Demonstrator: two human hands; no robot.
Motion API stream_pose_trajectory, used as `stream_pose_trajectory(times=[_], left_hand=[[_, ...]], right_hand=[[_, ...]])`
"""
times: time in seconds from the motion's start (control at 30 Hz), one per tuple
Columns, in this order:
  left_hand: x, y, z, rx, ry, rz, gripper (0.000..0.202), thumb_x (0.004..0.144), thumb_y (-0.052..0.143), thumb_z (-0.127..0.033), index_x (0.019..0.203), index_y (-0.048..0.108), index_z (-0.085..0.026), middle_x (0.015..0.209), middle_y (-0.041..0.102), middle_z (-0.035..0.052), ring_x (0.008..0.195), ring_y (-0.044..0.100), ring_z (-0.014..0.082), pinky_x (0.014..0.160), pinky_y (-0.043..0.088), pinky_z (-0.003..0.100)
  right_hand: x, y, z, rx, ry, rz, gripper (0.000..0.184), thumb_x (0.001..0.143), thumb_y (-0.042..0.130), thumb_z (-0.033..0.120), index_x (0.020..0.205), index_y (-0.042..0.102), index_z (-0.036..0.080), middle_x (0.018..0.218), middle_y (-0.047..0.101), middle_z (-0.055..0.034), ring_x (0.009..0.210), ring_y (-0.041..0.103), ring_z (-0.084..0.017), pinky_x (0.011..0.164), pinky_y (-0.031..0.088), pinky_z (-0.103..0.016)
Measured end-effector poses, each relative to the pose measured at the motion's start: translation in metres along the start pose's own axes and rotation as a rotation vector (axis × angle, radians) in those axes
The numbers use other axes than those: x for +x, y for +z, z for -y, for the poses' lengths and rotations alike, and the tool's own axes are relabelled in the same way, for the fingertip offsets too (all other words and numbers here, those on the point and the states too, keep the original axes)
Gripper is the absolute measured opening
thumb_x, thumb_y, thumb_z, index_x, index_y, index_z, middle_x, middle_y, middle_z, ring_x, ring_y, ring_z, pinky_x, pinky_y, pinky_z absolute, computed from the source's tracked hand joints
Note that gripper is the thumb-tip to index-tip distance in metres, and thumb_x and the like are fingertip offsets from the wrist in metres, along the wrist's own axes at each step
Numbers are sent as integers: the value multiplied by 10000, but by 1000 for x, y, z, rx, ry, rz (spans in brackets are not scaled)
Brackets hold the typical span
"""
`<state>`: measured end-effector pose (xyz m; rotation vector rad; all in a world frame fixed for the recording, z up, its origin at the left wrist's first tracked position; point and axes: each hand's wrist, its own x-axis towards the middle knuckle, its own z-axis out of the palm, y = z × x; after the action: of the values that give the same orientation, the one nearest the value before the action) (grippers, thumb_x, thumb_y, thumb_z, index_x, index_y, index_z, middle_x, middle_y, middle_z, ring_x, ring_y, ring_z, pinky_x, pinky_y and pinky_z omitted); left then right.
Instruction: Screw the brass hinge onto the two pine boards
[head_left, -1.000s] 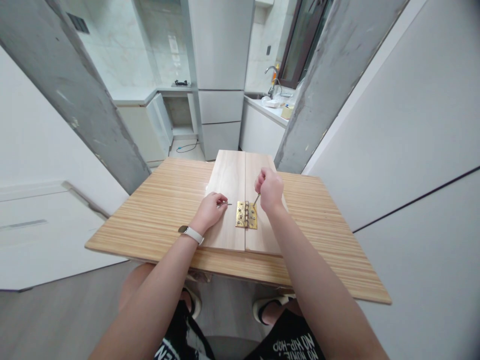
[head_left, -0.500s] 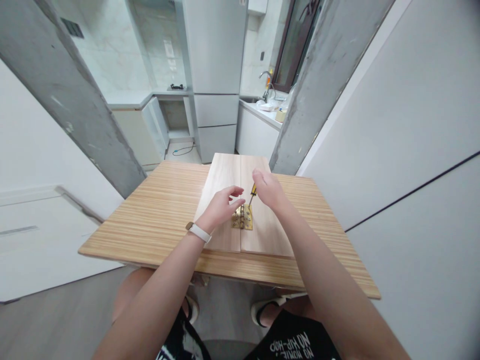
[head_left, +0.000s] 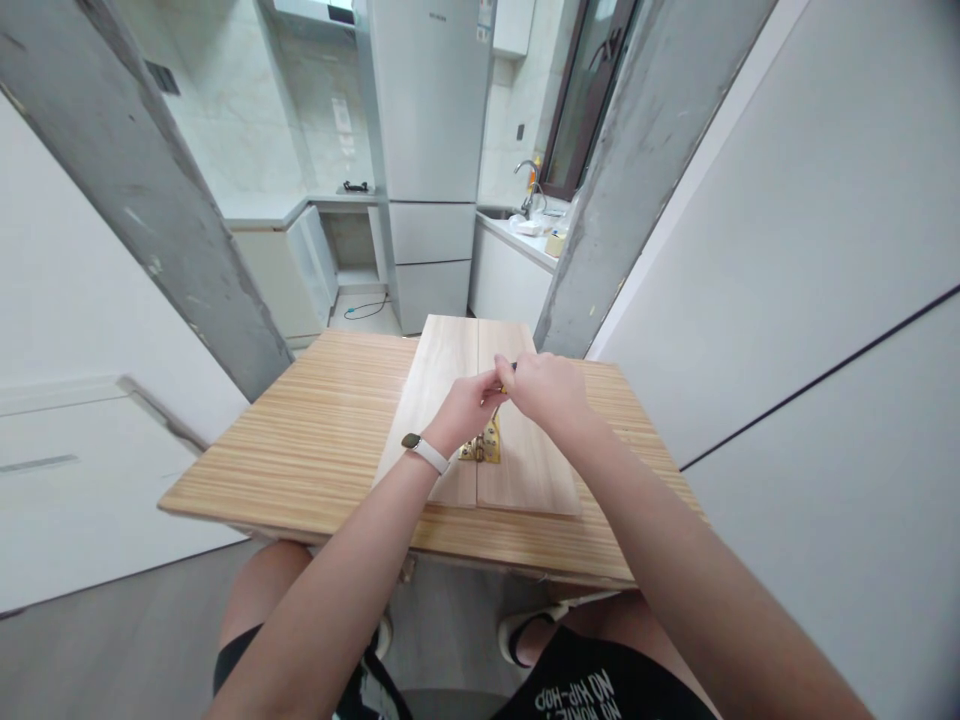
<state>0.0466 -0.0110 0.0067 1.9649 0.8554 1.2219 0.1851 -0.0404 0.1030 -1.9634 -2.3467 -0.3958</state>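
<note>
Presently, one left hand (head_left: 474,405) and one right hand (head_left: 546,385) are meeting just beyond one hinge (head_left: 491,445), which is lying across the seam between a left board (head_left: 442,372) and a right board (head_left: 534,472), two boards in all. The right hand's fingers are curling closed and gripping one screwdriver (head_left: 503,390) by its handle. The left hand's fingers are bending close at the screwdriver, but I cannot tell whether they are gripping it. Its thin shaft is pointing down to the hinge's right leaf; whether the tip is touching, I cannot tell. On the hinge's near side, the boards are ending a little before the edge of the table (head_left: 337,420), and to its left and right, past the boards, wide strips of table are stretching. The boards are showing pale, smooth wood, the table is showing striped grain, and the hinge is shining as gold-coloured metal, its knuckled barrel following the seam
</note>
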Motion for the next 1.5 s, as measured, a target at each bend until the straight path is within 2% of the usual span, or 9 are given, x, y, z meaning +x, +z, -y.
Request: stream_pose_trajectory(times=[0.07, 0.17, 0.43, 0.7, 0.97, 1.2, 1.37, 1.43, 1.5], left_hand=[[0, 0, -1, 45, 19, -14, 284, 920, 595, -90, 1157, 724, -177, 1071, 800, 85, 997, 761, 237, 861, 603, 326], [0, 2, -1, 72, 28, -34, 302, 911, 602, -81, 1168, 721, -186, 1073, 802, 83, 1021, 763, 248, 857, 605, 330], [-1, 4, 2, -28, -8, -74, 339, 875, 619, -60, 1171, 726, -184, 1110, 792, 73, 1028, 761, 222, 879, 612, 307], [-2, 2, 6, -44, -101, -99, 173, 860, 693, -149, 1031, 705, -166, 1034, 770, 63, 840, 775, 182, 732, 599, 245], [4, -2, 7, -103, -86, -24, 318, 882, 678, -124, 1197, 663, -169, 1207, 744, 119, 982, 763, 213, 885, 625, 335], [9, 1, 10, -141, -49, 68, 283, 883, 610, -68, 1145, 678, -149, 1167, 759, 109, 1100, 724, 240, 997, 578, 386], [7, -4, 8, -90, -46, 57, 177, 875, 643, -135, 1044, 698, -137, 994, 772, 76, 960, 732, 219, 881, 582, 318], [6, -6, 8, -30, -51, 39, 120, 875, 649, -164, 979, 704, -142, 880, 758, 43, 859, 720, 192, 801, 574, 282], [6, -7, 10, 9, -57, 10, 92, 867, 664, -177, 944, 707, -151, 832, 749, 24, 808, 708, 176, 757, 563, 265]], right_hand=[[-1, -5, 3, 18, 106, -5, 569, 1059, 373, 519, 1177, 723, 87, 1017, 754, -249, 994, 731, -327, 815, 505, -360], [-5, -11, 8, 25, 148, -26, 579, 1046, 398, 550, 1106, 734, 82, 1015, 754, -258, 1004, 730, -328, 833, 515, -359], [-7, -1, 8, 18, -6, -29, 431, 1091, 341, 402, 1065, 664, 118, 1008, 748, -206, 952, 740, -304, 761, 508, -339], [1, 0, 2, 63, -126, -2, 167, 1024, 511, 261, 1130, 587, 158, 1066, 726, -164, 934, 718, -262, 735, 457, -308], [7, -3, -15, 136, -249, 22, 156, 931, 544, 95, 1043, 611, 180, 999, 700, -109, 901, 668, -229, 688, 367, -303], [7, 1, -19, 248, -402, -24, 234, 839, 520, 24, 966, 626, 189, 935, 618, -54, 817, 576, -172, 675, 334, -274], [5, 2, -19, 340, -393, -15, 189, 895, 546, 92, 1010, 660, 190, 991, 649, -60, 833, 590, -165, 714, 375, -263], [3, -1, -18, 379, -323, -33, 215, 932, 617, 241, 1137, 657, 193, 1000, 687, -69, 857, 621, -185, 743, 404, -272], [1, -4, -17, 373, -190, -79, 399, 940, 644, 455, 1227, 637, 178, 959, 722, -86, 853, 651, -222, 753, 432, -300]])
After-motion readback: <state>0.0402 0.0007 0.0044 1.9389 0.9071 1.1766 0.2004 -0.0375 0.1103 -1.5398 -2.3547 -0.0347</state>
